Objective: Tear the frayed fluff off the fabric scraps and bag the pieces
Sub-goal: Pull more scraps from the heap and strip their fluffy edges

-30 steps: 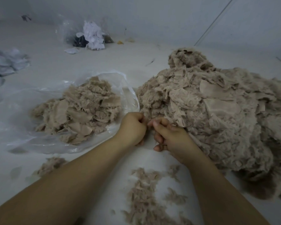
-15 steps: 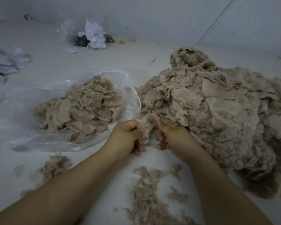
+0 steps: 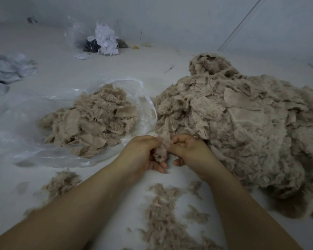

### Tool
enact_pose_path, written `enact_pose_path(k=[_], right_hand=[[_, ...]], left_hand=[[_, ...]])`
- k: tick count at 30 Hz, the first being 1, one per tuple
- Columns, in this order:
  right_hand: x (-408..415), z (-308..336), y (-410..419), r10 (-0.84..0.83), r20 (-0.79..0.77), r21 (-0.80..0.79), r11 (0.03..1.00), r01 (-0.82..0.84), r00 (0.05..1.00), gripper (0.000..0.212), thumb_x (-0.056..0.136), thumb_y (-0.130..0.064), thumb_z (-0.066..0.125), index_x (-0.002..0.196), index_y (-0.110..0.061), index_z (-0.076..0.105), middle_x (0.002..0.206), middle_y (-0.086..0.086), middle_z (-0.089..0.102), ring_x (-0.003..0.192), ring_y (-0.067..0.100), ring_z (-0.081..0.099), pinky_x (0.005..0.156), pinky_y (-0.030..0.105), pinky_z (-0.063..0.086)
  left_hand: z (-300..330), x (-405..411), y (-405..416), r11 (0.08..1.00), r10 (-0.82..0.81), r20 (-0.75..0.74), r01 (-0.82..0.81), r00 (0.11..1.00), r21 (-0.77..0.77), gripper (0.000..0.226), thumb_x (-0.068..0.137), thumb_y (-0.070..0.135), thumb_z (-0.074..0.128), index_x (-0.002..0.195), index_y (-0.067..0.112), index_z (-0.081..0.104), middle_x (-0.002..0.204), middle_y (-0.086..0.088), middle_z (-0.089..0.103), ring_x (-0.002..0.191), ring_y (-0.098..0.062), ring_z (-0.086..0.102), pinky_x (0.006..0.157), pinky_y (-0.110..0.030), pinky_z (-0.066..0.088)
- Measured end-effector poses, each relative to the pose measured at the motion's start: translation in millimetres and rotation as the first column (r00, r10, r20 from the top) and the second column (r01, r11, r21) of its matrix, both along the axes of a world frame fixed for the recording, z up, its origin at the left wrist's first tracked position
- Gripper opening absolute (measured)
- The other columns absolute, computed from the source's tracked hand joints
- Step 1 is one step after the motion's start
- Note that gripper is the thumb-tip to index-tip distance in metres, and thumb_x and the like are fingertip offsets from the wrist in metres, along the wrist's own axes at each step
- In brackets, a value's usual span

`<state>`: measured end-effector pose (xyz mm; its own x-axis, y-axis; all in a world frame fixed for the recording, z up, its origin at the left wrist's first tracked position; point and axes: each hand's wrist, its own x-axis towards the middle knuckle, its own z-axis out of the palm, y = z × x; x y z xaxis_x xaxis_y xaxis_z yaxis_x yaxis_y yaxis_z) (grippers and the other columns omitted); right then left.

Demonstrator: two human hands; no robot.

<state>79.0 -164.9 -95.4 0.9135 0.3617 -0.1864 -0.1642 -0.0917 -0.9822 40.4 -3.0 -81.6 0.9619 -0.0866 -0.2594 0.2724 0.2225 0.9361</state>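
Note:
A small beige fabric scrap (image 3: 160,152) with frayed fluff hangs between my two hands at the centre. My left hand (image 3: 143,156) grips its left side and my right hand (image 3: 188,150) pinches its right side, fingers curled. A big heap of beige scraps (image 3: 242,127) lies to the right, touching my right hand. To the left, a clear plastic bag (image 3: 25,123) lies flat and open, with a mound of beige pieces (image 3: 92,120) on it. Torn fluff (image 3: 163,219) is scattered on the white surface below my hands.
Another tuft of fluff (image 3: 61,183) lies at the lower left. Pale grey cloth (image 3: 5,71) is bunched at the far left. A second clear bag with white and dark scraps (image 3: 103,40) stands at the back, near the wall.
Both hands have drawn back from the heap's edge toward me, pulling one scrap free. The scrap now hangs between them, lower than before.

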Motion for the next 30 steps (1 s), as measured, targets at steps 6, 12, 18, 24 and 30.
enact_pose_path(k=[6,12,18,24,30], right_hand=[[1,1,-2,0.062,-0.004,0.063,0.996,-0.062,0.998,0.017,0.085,-0.005,0.071,0.090,-0.017,0.060,0.067,0.006,0.063,0.063,0.011,0.061,0.050,0.019,0.048],[1,3,-1,0.050,-0.013,0.046,0.998,-0.050,0.999,0.017,0.078,-0.021,0.071,0.078,-0.037,0.071,0.072,-0.002,0.064,0.068,0.001,0.060,0.054,0.019,0.050],[-1,5,0,0.065,-0.011,0.083,0.995,-0.063,0.998,0.021,0.063,-0.048,0.075,0.083,-0.047,0.071,0.080,-0.006,0.072,0.074,0.000,0.067,0.056,0.018,0.050],[2,-1,0,-0.011,-0.049,0.122,0.992,0.017,0.999,0.022,0.084,-0.017,0.068,0.069,-0.033,0.075,0.069,-0.001,0.072,0.061,0.008,0.068,0.051,0.020,0.051],[4,-2,1,-0.045,-0.035,0.048,0.998,0.047,0.998,0.033,0.083,-0.018,0.071,0.053,-0.031,0.065,0.051,-0.012,0.049,0.050,-0.002,0.049,0.051,0.019,0.049]], left_hand=[[1,1,-8,0.990,-0.010,0.003,0.009,1.000,0.137,0.025,0.095,0.024,0.062,0.087,0.001,0.056,0.065,-0.016,0.060,0.045,-0.022,0.054,0.040,-0.027,0.048],[2,8,-4,0.996,-0.033,-0.009,0.034,0.999,0.078,0.039,0.107,0.035,0.035,0.083,0.011,0.053,0.049,-0.001,0.036,0.036,-0.012,0.027,0.035,-0.016,0.020],[5,13,-7,0.957,-0.268,0.004,0.266,0.963,0.112,0.057,0.092,0.066,0.034,0.109,0.025,0.070,0.052,0.004,0.042,0.038,-0.007,0.030,0.035,-0.015,0.020],[-1,12,-2,0.922,-0.312,0.112,0.273,0.943,0.276,0.038,0.086,0.023,0.076,0.112,0.002,0.057,0.072,-0.008,0.066,0.048,-0.011,0.053,0.044,-0.020,0.038],[-10,11,4,0.990,-0.066,0.038,0.061,0.997,0.129,0.015,0.103,0.014,0.045,0.093,0.006,0.052,0.054,-0.014,0.053,0.031,-0.022,0.046,0.029,-0.018,0.030]])
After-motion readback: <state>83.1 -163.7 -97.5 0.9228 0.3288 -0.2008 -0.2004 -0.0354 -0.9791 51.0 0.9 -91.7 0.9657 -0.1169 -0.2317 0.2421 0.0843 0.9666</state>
